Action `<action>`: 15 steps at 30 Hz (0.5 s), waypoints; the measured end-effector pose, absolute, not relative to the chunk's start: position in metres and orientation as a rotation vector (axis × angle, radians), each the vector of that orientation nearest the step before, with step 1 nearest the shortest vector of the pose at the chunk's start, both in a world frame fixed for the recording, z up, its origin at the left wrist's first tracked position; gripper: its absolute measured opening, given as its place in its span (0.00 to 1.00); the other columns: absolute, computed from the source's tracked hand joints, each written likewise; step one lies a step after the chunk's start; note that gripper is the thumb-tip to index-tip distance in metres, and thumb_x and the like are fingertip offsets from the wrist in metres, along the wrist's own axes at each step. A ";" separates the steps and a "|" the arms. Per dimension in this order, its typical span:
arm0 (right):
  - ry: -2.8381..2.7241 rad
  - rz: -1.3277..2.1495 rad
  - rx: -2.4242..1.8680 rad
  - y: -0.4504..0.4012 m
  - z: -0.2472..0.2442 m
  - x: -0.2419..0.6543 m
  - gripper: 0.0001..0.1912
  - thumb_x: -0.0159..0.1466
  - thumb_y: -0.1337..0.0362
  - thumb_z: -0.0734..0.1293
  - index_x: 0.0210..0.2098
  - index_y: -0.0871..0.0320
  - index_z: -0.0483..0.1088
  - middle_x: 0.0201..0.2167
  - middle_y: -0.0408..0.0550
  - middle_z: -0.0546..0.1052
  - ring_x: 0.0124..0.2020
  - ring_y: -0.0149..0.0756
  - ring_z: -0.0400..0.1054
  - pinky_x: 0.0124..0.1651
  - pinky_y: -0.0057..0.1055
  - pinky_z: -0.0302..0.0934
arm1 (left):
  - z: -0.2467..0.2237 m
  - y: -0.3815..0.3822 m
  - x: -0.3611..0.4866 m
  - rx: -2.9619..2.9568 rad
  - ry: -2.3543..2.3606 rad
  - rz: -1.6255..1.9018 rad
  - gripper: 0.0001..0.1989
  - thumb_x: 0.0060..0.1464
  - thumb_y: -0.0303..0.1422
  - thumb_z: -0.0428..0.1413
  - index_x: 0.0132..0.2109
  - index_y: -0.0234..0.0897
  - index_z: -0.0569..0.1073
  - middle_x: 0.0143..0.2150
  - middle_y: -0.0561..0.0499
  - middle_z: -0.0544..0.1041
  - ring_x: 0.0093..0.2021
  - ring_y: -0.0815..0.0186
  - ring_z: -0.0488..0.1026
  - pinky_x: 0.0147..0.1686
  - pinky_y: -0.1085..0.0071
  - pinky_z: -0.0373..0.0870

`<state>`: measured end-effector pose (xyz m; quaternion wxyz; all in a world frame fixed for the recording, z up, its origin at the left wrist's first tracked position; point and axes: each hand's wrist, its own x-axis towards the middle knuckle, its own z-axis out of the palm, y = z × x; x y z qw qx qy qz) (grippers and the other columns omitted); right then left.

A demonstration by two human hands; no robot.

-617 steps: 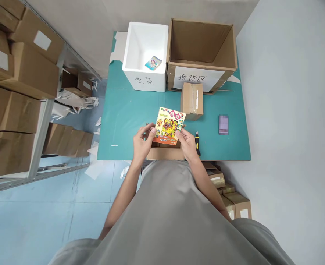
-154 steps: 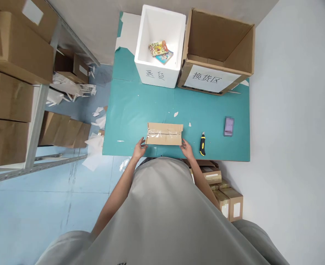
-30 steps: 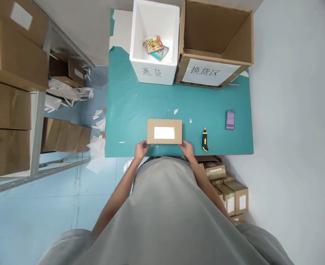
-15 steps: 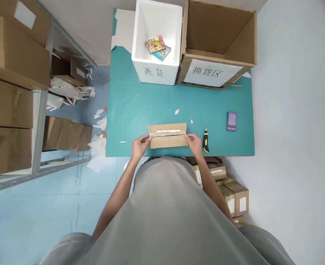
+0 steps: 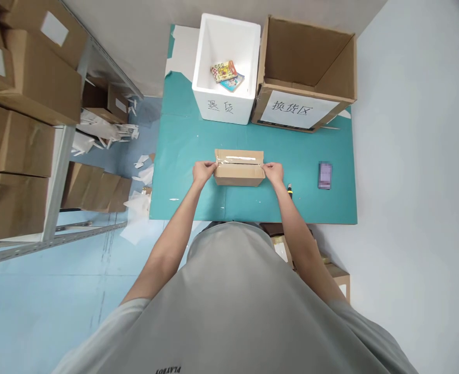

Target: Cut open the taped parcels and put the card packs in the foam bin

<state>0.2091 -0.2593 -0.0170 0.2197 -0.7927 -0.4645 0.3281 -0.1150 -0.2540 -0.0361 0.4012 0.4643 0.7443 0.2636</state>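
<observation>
A small cardboard box (image 5: pixel 239 174) with a slit, taped seam along its top is held between my two hands over the green table. My left hand (image 5: pixel 203 172) pinches its left end near the seam. At the other end, the fingers of my right hand (image 5: pixel 273 171) close on the corner of the same box. A black and yellow utility knife (image 5: pixel 289 191) lies just below my right wrist, partly covered by the forearm.
A white foam bin (image 5: pixel 225 106) holding small colourful packets stands at the back beside a large open carton (image 5: pixel 307 106). A phone (image 5: pixel 325 175) lies at the right. Shelves with cardboard boxes (image 5: pixel 46 78) rise at the left, and a wall (image 5: pixel 416 156) bounds the right.
Both hands have carried the box away from my body, towards the middle of the table. Its front side now shows, and my right forearm covers most of the knife.
</observation>
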 end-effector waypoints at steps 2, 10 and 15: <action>-1.308 0.858 -2.224 -0.246 -0.014 0.209 0.15 0.64 0.54 0.74 0.32 0.60 0.83 0.33 0.53 0.86 0.37 0.44 0.80 0.45 0.34 0.70 | -0.031 -0.241 -0.114 1.183 1.924 0.665 0.15 0.53 0.41 0.67 0.40 0.33 0.88 0.33 0.43 0.86 0.39 0.55 0.84 0.41 0.67 0.76; -1.344 0.795 -2.246 -0.227 -0.012 0.203 0.18 0.64 0.50 0.74 0.31 0.59 0.83 0.29 0.51 0.84 0.36 0.43 0.79 0.42 0.33 0.69 | -0.030 -0.225 -0.113 1.026 1.941 0.681 0.16 0.51 0.43 0.67 0.36 0.32 0.86 0.26 0.47 0.81 0.30 0.61 0.79 0.35 0.69 0.73; -1.368 0.884 -2.219 -0.253 -0.011 0.206 0.12 0.65 0.56 0.73 0.32 0.58 0.83 0.34 0.53 0.86 0.39 0.46 0.81 0.47 0.36 0.71 | -0.029 -0.254 -0.114 1.147 1.933 0.669 0.14 0.54 0.41 0.65 0.38 0.33 0.86 0.31 0.46 0.84 0.38 0.57 0.81 0.39 0.70 0.73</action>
